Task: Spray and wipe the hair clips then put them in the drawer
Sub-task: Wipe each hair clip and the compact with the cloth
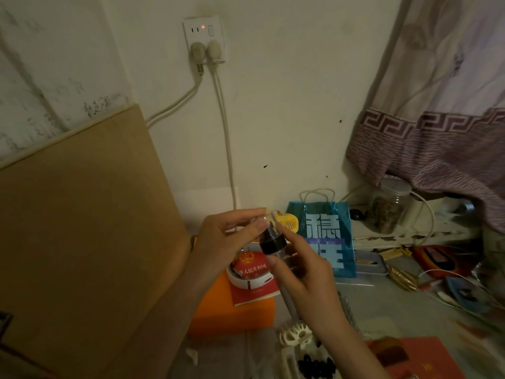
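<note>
A small clear spray bottle (274, 243) with a black collar is held up in front of me, above the desk. My right hand (303, 272) grips its lower body. My left hand (226, 239) pinches the clear cap (266, 218) at the bottle's top between thumb and fingers. Low in the view lie a white claw hair clip (296, 335) and a black hair clip (317, 366) on the desk, below my right forearm.
An orange box (232, 315) carries a red booklet (252, 280) and a white ring. A blue bag (325, 236), a glass jar (388, 206) and scattered clutter stand at the right. A large cardboard panel (82, 228) leans at the left. Cables hang from a wall socket (205, 36).
</note>
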Demonstrator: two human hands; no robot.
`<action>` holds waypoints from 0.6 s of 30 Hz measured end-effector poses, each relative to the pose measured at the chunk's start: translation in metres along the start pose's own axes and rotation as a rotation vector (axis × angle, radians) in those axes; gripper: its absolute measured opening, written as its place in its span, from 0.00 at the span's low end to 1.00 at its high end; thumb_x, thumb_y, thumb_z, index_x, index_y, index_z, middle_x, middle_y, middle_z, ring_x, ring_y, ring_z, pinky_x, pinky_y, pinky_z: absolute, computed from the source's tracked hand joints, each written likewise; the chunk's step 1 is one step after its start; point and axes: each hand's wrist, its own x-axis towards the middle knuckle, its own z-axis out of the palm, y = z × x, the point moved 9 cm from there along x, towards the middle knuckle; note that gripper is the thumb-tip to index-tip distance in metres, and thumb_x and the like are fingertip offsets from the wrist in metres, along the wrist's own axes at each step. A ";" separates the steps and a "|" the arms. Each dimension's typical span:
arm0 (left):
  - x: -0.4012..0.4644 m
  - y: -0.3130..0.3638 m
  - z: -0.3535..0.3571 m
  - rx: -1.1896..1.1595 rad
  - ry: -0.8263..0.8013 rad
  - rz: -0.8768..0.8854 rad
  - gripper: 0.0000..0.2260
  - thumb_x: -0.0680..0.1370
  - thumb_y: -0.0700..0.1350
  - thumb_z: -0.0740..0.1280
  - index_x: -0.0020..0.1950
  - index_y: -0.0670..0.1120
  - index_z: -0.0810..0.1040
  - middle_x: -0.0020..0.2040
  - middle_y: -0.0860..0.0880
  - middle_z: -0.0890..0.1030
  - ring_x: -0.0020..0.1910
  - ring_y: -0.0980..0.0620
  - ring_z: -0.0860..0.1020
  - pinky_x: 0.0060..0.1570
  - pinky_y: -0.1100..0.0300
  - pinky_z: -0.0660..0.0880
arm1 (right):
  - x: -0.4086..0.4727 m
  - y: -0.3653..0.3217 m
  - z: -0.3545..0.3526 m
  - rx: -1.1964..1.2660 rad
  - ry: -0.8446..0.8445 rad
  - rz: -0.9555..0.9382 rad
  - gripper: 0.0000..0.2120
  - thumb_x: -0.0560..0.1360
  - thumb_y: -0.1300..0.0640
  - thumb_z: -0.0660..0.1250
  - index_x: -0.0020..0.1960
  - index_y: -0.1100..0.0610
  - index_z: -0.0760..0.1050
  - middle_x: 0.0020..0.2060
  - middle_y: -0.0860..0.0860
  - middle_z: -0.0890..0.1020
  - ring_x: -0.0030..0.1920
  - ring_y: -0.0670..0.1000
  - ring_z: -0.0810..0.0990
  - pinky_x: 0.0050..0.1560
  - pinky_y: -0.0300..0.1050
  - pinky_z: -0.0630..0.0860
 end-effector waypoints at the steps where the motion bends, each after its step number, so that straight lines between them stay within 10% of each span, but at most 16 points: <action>1: 0.000 0.002 0.001 0.011 -0.003 0.005 0.19 0.67 0.57 0.69 0.55 0.54 0.83 0.52 0.52 0.84 0.55 0.52 0.81 0.57 0.45 0.77 | -0.001 -0.001 0.000 0.003 0.004 0.001 0.25 0.70 0.42 0.63 0.67 0.39 0.65 0.40 0.40 0.79 0.44 0.39 0.79 0.42 0.31 0.76; 18: -0.012 0.013 0.014 0.017 -0.054 0.070 0.14 0.71 0.51 0.69 0.56 0.54 0.82 0.52 0.53 0.85 0.53 0.54 0.82 0.54 0.48 0.79 | -0.015 -0.015 -0.002 0.085 -0.001 -0.051 0.28 0.73 0.45 0.60 0.72 0.41 0.61 0.37 0.41 0.79 0.38 0.46 0.78 0.39 0.39 0.77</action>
